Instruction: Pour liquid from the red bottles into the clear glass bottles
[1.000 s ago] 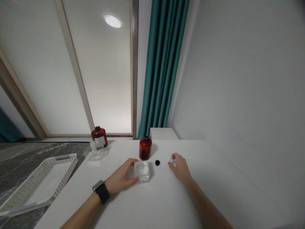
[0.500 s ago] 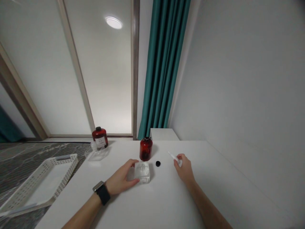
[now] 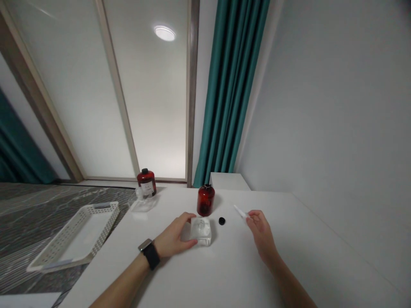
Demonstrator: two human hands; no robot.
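Head view: a white table (image 3: 205,282) fills the foreground, with a frosted door (image 3: 157,107), a teal curtain (image 3: 231,94) and a pale wall (image 3: 337,107) behind and to the right of it. Beyond its far edge shows the top of a white box (image 3: 229,180). On the left, past the table's edge, a white perforated basket (image 3: 78,239) sits on a dark patterned floor (image 3: 35,231). At the table's far left corner stands a capped red-brown bottle with a pale label (image 3: 147,187), and a low see-through object (image 3: 143,206) sits just in front of it, partly covering it; its exact form is hard to make out.

Nearer the middle, an uncapped red-brown bottle (image 3: 206,201) stands upright, right behind the clear square container (image 3: 201,229), while a small black cap (image 3: 221,221) lies between the two hands — close to the container's right side and in the gap that separates it from the right hand.

The left hand (image 3: 175,237), with a dark-strapped watch (image 3: 150,254) at its wrist, grasps the container from its left side, thumb on the near side and fingers on the far side. The right hand (image 3: 260,231) pinches the near end of a slim white piece (image 3: 240,211), which points away and leftward from the fingertips — whether its tip touches the table I cannot tell.
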